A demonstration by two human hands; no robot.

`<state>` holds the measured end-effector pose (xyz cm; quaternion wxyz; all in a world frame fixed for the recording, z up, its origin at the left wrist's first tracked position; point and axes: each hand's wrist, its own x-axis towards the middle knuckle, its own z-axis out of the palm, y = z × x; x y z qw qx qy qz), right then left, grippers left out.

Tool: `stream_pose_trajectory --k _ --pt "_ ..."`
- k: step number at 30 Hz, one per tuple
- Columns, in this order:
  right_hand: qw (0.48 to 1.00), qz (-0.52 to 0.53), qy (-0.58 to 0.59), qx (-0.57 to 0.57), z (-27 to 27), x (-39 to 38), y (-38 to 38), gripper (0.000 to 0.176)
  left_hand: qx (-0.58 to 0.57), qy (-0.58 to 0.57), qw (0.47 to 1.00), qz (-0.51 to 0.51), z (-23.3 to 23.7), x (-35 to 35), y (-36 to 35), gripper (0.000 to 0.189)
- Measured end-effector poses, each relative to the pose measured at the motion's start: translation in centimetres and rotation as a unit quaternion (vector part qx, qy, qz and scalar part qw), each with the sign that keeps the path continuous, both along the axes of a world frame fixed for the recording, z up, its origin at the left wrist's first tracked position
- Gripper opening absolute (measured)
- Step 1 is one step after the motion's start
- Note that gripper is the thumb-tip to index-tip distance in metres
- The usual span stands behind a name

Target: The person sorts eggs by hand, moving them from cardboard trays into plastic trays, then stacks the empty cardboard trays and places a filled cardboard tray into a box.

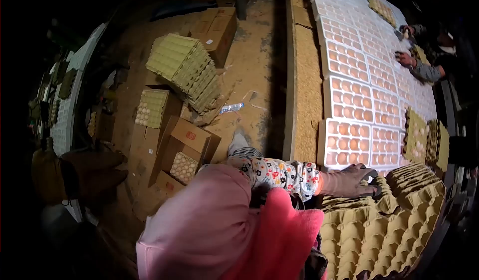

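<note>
My left hand [350, 181], in a brownish glove with dark fingertips, reaches out from a floral sleeve [284, 176]. Its fingers are bent over the top of a stack of pulp egg trays [381, 230]. A small pale spot shows between thumb and fingers; I cannot make out what it is. Just beyond the hand, white plastic trays of eggs [347, 143] lie in rows. To their right, a pulp tray with some eggs [415, 133] leans by more pulp trays [437, 143]. My right hand does not show.
A co-worker's gloved hands [406, 59] are at the table's far right, near another pulp tray [381, 9]. On the floor stand an open carton with eggs [191, 136], a closed carton [214, 30] and a leaning pile of pulp trays [182, 65]. A wooden edge [289, 80] borders the table.
</note>
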<state>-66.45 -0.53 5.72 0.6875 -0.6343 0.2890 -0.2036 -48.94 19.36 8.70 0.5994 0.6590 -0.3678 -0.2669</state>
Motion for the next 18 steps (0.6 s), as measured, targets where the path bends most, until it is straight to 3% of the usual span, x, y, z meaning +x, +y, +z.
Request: stream_pose_trajectory --k 2,3,4,5,6,8,11,13,15,17,18 --pt "0.999 0.054 0.0 0.002 -0.4 7.0 3.5 0.049 -0.026 -0.236 0.967 0.091 -5.2 5.3 6.4 0.052" --pt "0.997 0.083 0.001 0.004 -0.8 10.9 5.6 0.048 0.018 -0.37 0.919 0.135 -6.0 8.0 11.2 0.052" --pt "0.993 0.114 0.006 0.01 -1.3 14.7 7.6 0.048 0.045 -0.223 0.958 0.174 -8.9 10.2 14.5 0.052" --pt "0.989 0.146 0.012 0.015 -1.9 18.3 9.9 0.047 0.074 -0.075 0.972 0.211 -7.5 12.1 18.9 0.053" --pt "0.984 0.173 0.016 0.021 -2.3 21.6 12.2 0.046 0.09 0.073 0.958 0.263 -6.1 13.9 23.4 0.055" --pt "0.968 0.247 0.046 0.027 -2.8 28.3 17.1 0.045 0.04 0.263 0.896 0.356 -3.1 16.1 33.4 0.066" --pt "0.925 0.369 0.077 0.055 -3.8 37.9 24.3 0.044 -0.038 0.282 0.814 0.507 -8.6 19.2 42.8 0.072" --pt "0.872 0.479 0.077 0.067 -3.9 45.6 29.2 0.043 -0.014 0.252 0.739 0.625 -4.5 18.3 48.0 0.061" --pt "0.788 0.598 0.067 0.13 -3.1 54.0 37.8 0.042 -0.056 0.089 0.624 0.774 -9.1 19.1 51.9 0.049" --pt "0.691 0.677 0.123 0.221 -1.5 60.3 49.3 0.042 -0.09 0.13 0.552 0.819 -8.1 18.6 56.8 0.044" --pt "0.656 0.738 0.087 0.134 -2.7 64.2 53.2 0.046 -0.081 0.05 0.536 0.839 -10.9 18.7 58.7 0.042"
